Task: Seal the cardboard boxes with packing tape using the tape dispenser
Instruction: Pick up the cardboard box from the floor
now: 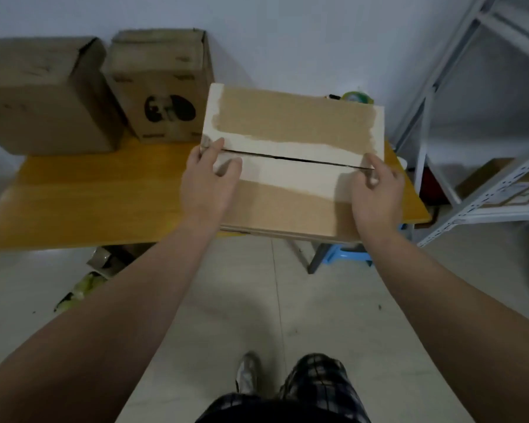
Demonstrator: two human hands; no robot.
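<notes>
Box at the right end of the desk, top face up, near edge jutting past the desk's front; resting or lifted, impossible to tell. Two top flaps meeting in a dark seam running left to right, slightly gaping toward the right. Pale torn strips along both sides of the seam and down the left edge of the far flap, brown card elsewhere. Left hand gripping the box's left end at the seam, thumb laid flat on the near flap, fingers curled over the edge. Right hand gripping the right end at the seam, fingers bent round the edge, thumb on top. Both forearms bare, reaching in from below. Just behind the far right corner of the box, a green roll, mostly hidden. At the back left of the desk, two more brown boxes side by side against the wall: a plain one and a printed one with a dark oval mark on its front. To the right, a white metal shelf. Under the desk's right end, a blue stool; under the left, card scraps on the pale tiled floor.
</notes>
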